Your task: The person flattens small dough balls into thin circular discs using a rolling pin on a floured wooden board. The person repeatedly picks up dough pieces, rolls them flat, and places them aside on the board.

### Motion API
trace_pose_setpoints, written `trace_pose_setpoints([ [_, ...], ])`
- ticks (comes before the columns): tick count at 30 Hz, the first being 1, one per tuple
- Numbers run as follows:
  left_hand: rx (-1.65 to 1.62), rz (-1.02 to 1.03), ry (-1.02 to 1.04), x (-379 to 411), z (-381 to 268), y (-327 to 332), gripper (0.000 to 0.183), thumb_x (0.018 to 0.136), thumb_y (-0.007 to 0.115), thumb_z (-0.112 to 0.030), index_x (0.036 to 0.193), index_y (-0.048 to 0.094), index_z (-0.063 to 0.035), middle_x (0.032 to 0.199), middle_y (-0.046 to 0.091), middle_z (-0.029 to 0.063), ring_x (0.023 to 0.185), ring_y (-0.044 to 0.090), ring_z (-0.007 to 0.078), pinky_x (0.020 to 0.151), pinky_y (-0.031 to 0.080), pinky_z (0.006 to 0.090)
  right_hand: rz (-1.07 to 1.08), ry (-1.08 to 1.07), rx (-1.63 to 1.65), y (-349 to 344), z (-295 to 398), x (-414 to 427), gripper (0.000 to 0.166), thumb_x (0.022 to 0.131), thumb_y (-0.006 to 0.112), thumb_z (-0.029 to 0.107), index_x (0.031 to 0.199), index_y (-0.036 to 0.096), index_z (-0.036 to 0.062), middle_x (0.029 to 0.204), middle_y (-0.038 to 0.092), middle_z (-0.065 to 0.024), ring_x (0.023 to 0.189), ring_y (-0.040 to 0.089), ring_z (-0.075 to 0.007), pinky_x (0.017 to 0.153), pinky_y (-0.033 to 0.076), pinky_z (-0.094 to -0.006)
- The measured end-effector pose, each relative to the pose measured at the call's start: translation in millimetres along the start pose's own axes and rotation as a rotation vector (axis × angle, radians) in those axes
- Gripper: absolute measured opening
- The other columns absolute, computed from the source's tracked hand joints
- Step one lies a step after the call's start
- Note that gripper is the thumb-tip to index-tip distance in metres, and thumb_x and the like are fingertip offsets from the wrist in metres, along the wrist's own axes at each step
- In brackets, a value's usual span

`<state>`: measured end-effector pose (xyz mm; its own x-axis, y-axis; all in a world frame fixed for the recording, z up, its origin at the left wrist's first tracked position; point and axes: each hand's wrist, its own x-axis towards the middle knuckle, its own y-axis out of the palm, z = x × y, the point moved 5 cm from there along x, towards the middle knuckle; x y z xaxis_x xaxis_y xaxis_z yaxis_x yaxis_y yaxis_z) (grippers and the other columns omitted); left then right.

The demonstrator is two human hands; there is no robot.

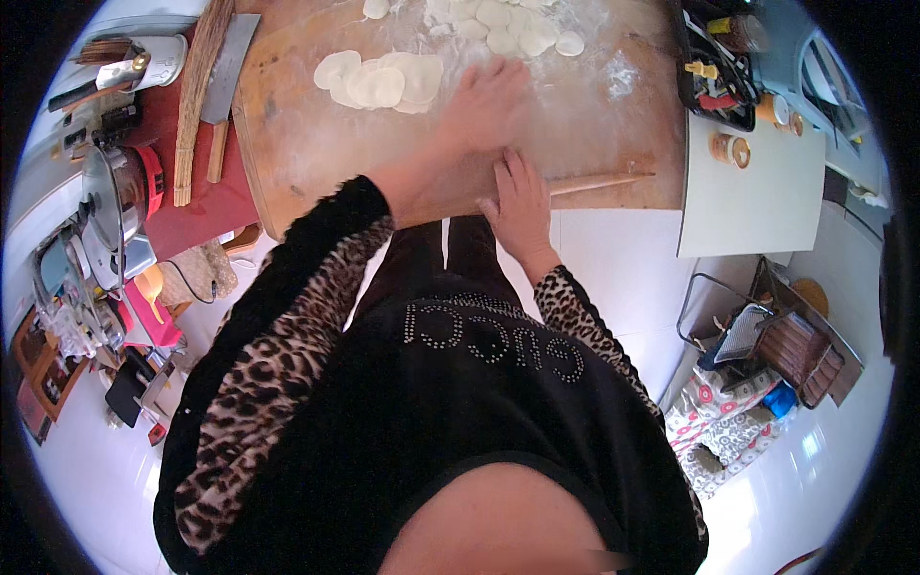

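Observation:
A floured wooden board (345, 158) lies before me. My left hand (489, 104) is over it, fingers spread and somewhat blurred, just below a floury cluster of round dough wrappers (503, 25). To its left lies an overlapping group of flat dough wrappers (381, 80). My right hand (521, 201) rests at the board's near edge, on or beside a thin wooden rolling pin (600, 183) whose tapered end points right. Whether its fingers grip the pin is hidden. One more small wrapper (570, 43) sits right of the cluster.
Left of the board, a cleaver (231, 68) and a straw brush (194, 108) lie on a red surface (233, 215). Right are a black tray of small items (719, 115) and a small jar (731, 149) on a white surface (751, 208). A glass-lidded pan (111, 194) stands far left.

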<state>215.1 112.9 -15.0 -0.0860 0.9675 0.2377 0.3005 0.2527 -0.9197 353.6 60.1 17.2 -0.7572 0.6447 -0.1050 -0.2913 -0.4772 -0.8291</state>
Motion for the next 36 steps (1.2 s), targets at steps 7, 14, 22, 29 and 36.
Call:
trace_pose_setpoints([
  [7,-0.416,0.264,-0.285,-18,36,-32,0.027,0.079,0.063,-0.024,0.101,0.065,-0.0087,0.093,0.064,0.013,0.086,0.061,0.0303,0.074,0.049,0.0389,-0.006,-0.008,-0.138,-6,-4,3,0.061,0.077,0.065,0.027,0.128,0.044,0.0007,0.137,0.039,-0.0175,0.128,0.035,-0.0349,0.105,0.027,-0.0478],
  [14,-0.241,0.428,-0.201,-31,12,-43,0.018,0.077,0.062,-0.021,0.084,0.066,-0.0058,0.085,0.064,0.0157,0.085,0.062,0.0336,0.074,0.048,0.0444,-0.019,-0.01,-0.189,-5,-6,9,0.061,0.08,0.062,0.032,0.127,0.044,-0.0023,0.137,0.038,-0.0187,0.129,0.031,-0.0362,0.105,0.026,-0.0484],
  [22,-0.55,0.478,-0.35,-61,23,-37,0.017,0.079,0.059,-0.016,0.088,0.065,-0.0026,0.085,0.063,0.0187,0.08,0.06,0.0364,0.072,0.047,0.0435,-0.168,-0.02,-0.42,-7,-5,83,0.058,0.084,0.055,0.028,0.131,0.04,-0.0015,0.14,0.034,-0.0213,0.132,0.028,-0.0368,0.104,0.026,-0.051],
  [29,-0.304,0.491,-0.335,-50,13,-45,0.018,0.083,0.056,-0.017,0.085,0.065,-0.0019,0.085,0.064,0.019,0.081,0.061,0.0375,0.073,0.048,0.0444,-0.16,0.021,-0.256,-1,-13,101,0.058,0.087,0.05,0.026,0.135,0.035,-0.0038,0.143,0.029,-0.0243,0.134,0.025,-0.0382,0.107,0.023,-0.0496],
  [36,-0.536,0.276,-0.464,-71,20,-41,0.019,0.082,0.057,-0.019,0.086,0.066,-0.0026,0.086,0.064,0.0192,0.082,0.061,0.0377,0.073,0.048,0.0451,-0.149,0.073,-0.291,-7,-3,79,0.057,0.087,0.051,0.024,0.132,0.036,-0.007,0.141,0.029,-0.0263,0.133,0.026,-0.0403,0.108,0.023,-0.0483],
])
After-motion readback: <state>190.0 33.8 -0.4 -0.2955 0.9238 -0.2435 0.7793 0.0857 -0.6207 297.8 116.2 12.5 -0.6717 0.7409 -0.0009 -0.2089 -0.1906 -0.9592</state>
